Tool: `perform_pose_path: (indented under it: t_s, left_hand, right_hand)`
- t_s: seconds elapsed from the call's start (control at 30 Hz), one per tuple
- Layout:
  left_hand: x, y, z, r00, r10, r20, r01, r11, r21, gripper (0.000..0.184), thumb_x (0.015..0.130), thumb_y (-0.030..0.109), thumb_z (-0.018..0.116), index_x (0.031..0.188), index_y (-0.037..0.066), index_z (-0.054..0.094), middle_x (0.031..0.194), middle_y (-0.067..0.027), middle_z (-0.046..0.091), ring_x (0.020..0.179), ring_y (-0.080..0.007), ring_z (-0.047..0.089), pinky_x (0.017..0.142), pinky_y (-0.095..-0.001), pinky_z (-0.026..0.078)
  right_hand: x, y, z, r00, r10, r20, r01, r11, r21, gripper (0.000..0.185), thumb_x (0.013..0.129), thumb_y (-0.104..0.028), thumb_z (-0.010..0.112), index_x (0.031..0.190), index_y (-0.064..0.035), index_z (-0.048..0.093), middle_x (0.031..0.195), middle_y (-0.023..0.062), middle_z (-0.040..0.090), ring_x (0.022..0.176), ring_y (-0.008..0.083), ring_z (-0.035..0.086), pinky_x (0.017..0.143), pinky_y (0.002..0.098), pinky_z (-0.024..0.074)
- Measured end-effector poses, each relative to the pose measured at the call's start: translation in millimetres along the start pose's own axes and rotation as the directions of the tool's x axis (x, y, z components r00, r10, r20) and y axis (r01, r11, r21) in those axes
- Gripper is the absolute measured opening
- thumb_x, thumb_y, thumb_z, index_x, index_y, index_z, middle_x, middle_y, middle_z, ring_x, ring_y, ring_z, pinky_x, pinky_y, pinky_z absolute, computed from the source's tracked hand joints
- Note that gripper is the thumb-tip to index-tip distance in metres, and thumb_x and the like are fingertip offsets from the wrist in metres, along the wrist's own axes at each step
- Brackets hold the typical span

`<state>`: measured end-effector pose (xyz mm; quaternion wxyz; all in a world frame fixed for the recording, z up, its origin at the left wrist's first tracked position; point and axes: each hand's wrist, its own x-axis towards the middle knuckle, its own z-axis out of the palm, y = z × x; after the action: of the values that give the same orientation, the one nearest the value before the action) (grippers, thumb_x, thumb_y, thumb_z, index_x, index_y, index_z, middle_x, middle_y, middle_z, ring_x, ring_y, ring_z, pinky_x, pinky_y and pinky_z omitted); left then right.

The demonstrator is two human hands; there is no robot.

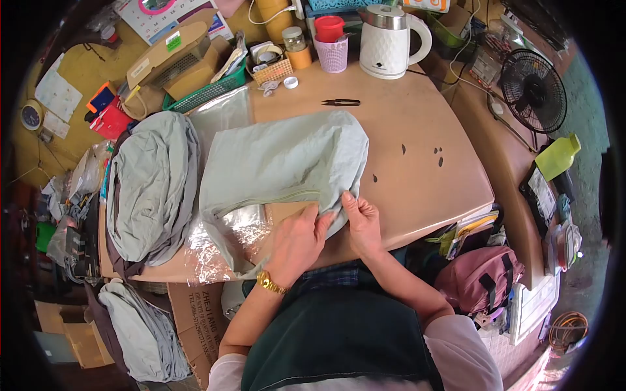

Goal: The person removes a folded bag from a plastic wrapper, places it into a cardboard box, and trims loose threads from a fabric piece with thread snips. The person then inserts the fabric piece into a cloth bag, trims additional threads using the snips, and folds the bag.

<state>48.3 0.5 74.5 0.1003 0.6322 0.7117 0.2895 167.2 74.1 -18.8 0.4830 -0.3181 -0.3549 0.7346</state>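
Observation:
A pale grey-green cloth piece (274, 150), perhaps part of a garment, lies spread on the brown table (430, 202), its near edge curving round an open gap. My left hand (300, 238), with a gold watch at the wrist, has its fingers closed on the cloth's near right edge. Just to the right, my right hand (360, 218) pinches the same edge between thumb and fingers. Some of the fingertips are hidden by folds. Clear plastic sheeting (228, 234) shows under the cloth. Beyond it lie small dark thread snips (341, 102).
A heap of similar grey cloth (153, 189) sits on the table's left side. At the back stand a white kettle (386, 45), a lilac basket (332, 55) and a green tray (208, 91). A black fan (535, 91) is at right, above a pink bag (479, 277).

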Motion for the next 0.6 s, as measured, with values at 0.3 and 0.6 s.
perform_pose_path:
  t_s: [0.3, 0.6]
  left_hand:
    - [-10, -2, -13, 0.992, 0.036, 0.122, -0.043, 0.997, 0.057, 0.036, 0.084, 0.037, 0.072, 0.083, 0.003, 0.06, 0.068, -0.0188, 0.063, 0.065, -0.04, 0.063, 0.057, -0.0453, 0.048]
    - [-15, -2, -18, 0.993, -0.015, 0.118, 0.005, 0.996, 0.088, 0.036, 0.087, 0.035, 0.068, 0.076, 0.002, 0.058, 0.061, -0.0199, 0.06, 0.06, -0.0401, 0.061, 0.054, -0.0466, 0.047]
  right_hand:
    - [22, -23, -4, 0.877, -0.443, -0.185, 0.403, 0.889, -0.218, 0.043, 0.088, -0.026, 0.072, 0.123, -0.0073, 0.055, 0.13, 0.0087, 0.053, 0.116, 0.0204, 0.051, 0.103, 0.0393, 0.0356]
    - [94, -57, 17, 0.372, -0.484, 0.792, 0.899, -0.026, -0.438, 0.041, 0.08, -0.028, 0.076, 0.055, -0.0072, 0.05, 0.056, 0.0041, 0.047, 0.056, 0.0242, 0.047, 0.089, 0.0416, 0.0384]
